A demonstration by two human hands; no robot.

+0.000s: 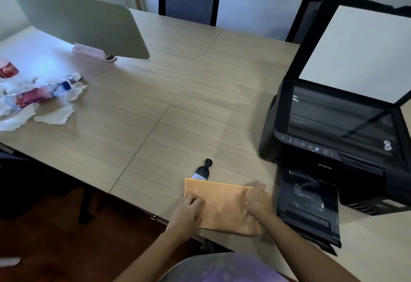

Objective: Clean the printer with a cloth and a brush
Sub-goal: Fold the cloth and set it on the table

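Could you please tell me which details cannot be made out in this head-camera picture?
- Small black-handled brush: its bristle end is hidden under the folded orange cloth.
- Black printer: its right side is cut off by the frame edge; its panel icons are too small to read.
- Right hand: its fingertips are motion-blurred.
- Left hand: rests on the cloth.

We see a black Epson flatbed printer at the table's right, its white-lined scanner lid raised and its front tray folded out. Our folded orange cloth lies flat near the table edge just left of that tray, apparently covering the bristles of a small black-handled brush.
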